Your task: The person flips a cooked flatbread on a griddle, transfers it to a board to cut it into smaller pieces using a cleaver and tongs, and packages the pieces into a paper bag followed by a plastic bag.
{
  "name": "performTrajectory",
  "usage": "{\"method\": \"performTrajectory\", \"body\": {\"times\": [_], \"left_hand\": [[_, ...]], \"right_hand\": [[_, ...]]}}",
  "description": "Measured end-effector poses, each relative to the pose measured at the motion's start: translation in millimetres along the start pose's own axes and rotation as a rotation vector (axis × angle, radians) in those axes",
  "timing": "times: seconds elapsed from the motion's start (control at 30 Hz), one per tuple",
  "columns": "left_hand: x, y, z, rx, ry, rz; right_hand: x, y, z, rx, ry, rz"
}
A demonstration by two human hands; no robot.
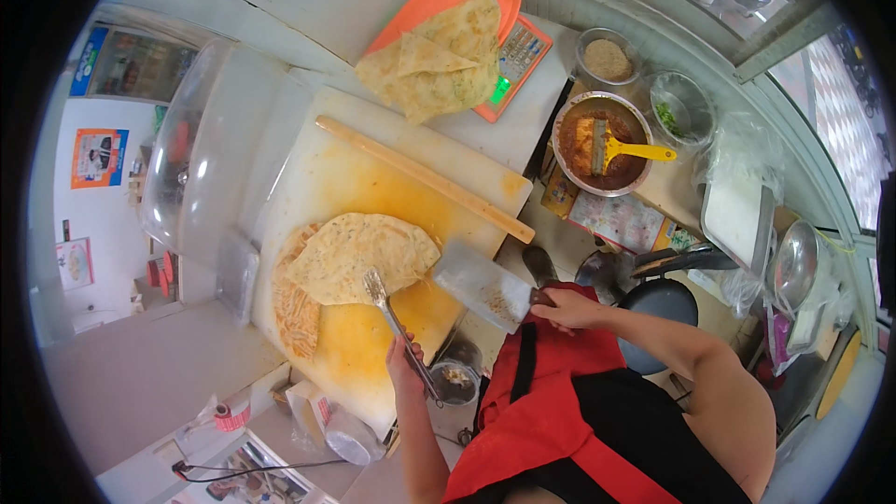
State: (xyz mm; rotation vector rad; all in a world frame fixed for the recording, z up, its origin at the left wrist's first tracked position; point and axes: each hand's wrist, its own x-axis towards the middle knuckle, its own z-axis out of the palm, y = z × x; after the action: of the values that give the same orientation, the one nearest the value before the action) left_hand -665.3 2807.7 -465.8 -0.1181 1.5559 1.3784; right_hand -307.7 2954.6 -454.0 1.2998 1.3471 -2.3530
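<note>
My left hand grips a pair of metal tongs, whose tips touch a round flatbread on the white cutting board. Part of the flatbread lies over a strip of shredded orange-brown food. In my right hand is the dark handle of a cleaver; its broad blade has brown crumbs on it and hangs at the board's near right edge, beside the flatbread. Across the board's far part lies a wooden rolling stick.
Folded flatbread rests on an orange tray over a digital scale. At right stand a sauce bowl with a yellow-handled brush, a crumb bowl and a bowl of chopped greens. A clear plastic cover stands left.
</note>
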Motion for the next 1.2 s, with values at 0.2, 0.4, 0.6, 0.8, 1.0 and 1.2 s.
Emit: {"method": "performTrajectory", "body": {"times": [0.2, 0.4, 0.6, 0.8, 1.0, 1.2], "left_hand": [[-33, 6, 3, 0.089, -0.056, 0.034], [-81, 9, -44, 0.315, -0.191, 0.004], [-137, -47, -138, 0.025, -0.424, 0.042], [-151, -85, -145, 0.033, -0.508, -0.085], [-171, -121, -72, 0.207, -0.773, -0.143], [-239, -201, 51, 0.449, -0.99, -0.22]], "right_hand": [[99, 3, 85, 0.107, 0.037, -0.251], [99, -39, 154, 0.38, 0.063, -0.38], [45, 30, 163, 0.532, 0.151, -0.429], [-122, 128, 165, 0.703, 0.399, -0.55], [-299, 262, 188, 0.951, 0.854, -0.597], [-475, 411, 189, 1.179, 1.369, -0.566]]}}
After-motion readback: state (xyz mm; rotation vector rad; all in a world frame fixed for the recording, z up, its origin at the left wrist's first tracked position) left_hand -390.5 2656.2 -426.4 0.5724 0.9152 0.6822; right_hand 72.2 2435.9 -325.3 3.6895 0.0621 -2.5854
